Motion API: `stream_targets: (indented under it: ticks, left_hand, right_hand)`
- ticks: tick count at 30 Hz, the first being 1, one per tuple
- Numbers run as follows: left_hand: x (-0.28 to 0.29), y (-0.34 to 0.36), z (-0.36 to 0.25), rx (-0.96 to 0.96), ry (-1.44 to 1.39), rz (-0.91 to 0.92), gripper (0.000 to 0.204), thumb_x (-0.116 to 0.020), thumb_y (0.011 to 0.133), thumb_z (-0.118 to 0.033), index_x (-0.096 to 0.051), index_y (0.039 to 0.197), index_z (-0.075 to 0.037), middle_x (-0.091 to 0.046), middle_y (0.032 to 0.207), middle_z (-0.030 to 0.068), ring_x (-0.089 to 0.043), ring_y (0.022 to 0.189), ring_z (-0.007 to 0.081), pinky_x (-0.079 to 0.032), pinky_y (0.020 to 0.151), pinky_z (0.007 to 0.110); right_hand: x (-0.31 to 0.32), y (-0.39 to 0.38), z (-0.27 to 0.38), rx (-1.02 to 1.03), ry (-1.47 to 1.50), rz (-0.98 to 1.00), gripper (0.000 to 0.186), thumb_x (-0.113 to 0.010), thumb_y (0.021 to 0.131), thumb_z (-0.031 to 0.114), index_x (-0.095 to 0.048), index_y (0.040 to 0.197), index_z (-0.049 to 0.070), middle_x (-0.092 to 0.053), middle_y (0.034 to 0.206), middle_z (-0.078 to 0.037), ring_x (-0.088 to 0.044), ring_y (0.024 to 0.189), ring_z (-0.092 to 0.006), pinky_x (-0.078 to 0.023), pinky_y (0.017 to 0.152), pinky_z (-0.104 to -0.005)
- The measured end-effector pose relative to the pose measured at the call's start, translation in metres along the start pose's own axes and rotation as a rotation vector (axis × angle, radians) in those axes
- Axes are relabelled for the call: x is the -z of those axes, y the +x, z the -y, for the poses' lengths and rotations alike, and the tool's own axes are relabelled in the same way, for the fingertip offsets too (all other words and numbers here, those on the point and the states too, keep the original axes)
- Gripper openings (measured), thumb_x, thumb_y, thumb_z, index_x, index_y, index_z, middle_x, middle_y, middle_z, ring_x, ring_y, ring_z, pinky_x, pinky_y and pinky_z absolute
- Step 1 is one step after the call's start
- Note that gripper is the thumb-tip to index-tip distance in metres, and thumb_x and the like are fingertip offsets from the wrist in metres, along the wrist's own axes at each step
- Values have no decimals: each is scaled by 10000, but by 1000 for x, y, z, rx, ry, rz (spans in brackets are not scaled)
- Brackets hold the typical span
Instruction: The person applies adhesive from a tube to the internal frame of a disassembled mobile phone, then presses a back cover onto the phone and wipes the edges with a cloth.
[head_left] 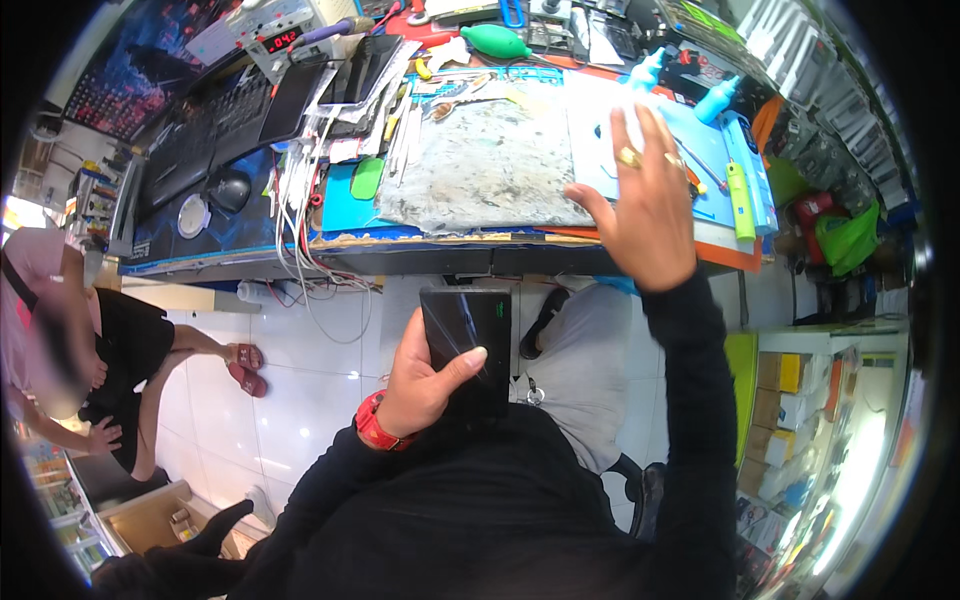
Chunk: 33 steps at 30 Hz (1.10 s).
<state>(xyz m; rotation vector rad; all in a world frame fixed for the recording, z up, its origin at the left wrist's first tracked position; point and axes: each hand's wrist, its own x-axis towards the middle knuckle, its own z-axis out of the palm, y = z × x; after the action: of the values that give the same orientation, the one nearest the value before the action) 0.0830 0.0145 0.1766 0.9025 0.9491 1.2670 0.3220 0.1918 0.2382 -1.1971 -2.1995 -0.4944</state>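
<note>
My left hand grips a black tablet in front of my body, below the bench edge. Its thumb lies across the dark screen, where a small green mark and bluish reflections show. The tablet's lower part merges with my black clothing. A red watch is on that wrist. My right hand is raised over the right part of the bench, fingers stretched out and thumb apart, with nothing in it. Beneath it is a pale blue-white mat. To its left lies a stained grey work mat.
Near my right hand are light-blue bottles and a yellow-green tube. A green air blower lies at the back. Phones, white cables and a laptop crowd the left. Another person sits at far left.
</note>
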Motion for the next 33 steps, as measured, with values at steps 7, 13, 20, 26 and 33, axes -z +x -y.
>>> stream_targets:
  ticks: [7,13,20,26,33]
  left_hand:
    - [-4,-10,19,-84,156,128,464,-700,996,-8,-457,1391,2,-645,1294,88,-627,1169,135,-513,997,319]
    - [-17,-13,13,-109,204,155,394,-704,1006,-29,-477,1326,4,-676,1231,94,-655,1109,137,-536,948,310]
    - [-12,-16,14,-158,365,171,344,-675,1036,-91,-498,1312,13,-690,1141,79,-657,963,119,-531,832,289]
    - [-21,-15,2,-219,357,56,276,-616,1071,-143,-559,1281,26,-704,1007,87,-649,850,121,-514,760,298]
    - [-14,-11,-20,-175,587,76,180,-623,1061,-126,-611,1165,20,-660,817,105,-619,656,181,-475,632,316]
  right_hand:
    - [55,-94,103,-728,1658,303,511,-768,962,82,-564,1417,-33,-684,1292,-129,-651,1188,-182,-533,983,-349]
    - [58,-108,114,-909,1742,331,384,-686,1008,2,-590,1379,-25,-735,1179,-127,-684,1101,-140,-546,961,-306]
    - [60,-112,117,-921,1703,227,230,-692,1004,-1,-642,1225,-41,-755,1096,-117,-715,1028,-144,-568,908,-292]
    - [58,-115,122,-922,1717,176,217,-701,999,-5,-633,1203,-35,-745,1077,-102,-707,995,-126,-565,877,-276]
    - [55,-120,123,-882,1625,134,211,-725,986,1,-640,1175,-38,-739,1042,-92,-706,938,-119,-567,828,-265]
